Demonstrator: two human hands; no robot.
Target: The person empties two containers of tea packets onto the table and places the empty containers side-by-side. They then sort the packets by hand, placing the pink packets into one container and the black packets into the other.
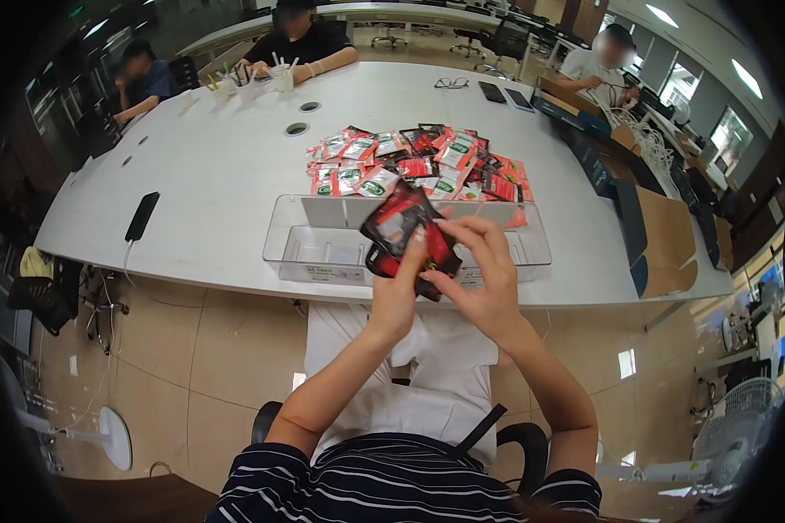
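Note:
Several black-and-red sachets (401, 222) are stacked in my left hand (396, 296), which is closed on them with the thumb across the front. My right hand (488, 275) pinches the right side of the same stack, thumb low and fingers at the upper edge. Below the sachets stands a clear plastic organizer box (276, 240) with compartments, at the table's near edge; the hands hide part of it. Just behind it lies a loose pile of pink-and-white sachets (377, 181) mixed with black-and-red sachets (501, 186).
The white table (227, 174) also carries a phone on a cable (142, 216), two phones (506, 94), glasses (451, 83) and cups (283, 77). Open cardboard boxes (658, 240) and white cables (645, 139) lie along the right. Other people sit across the table.

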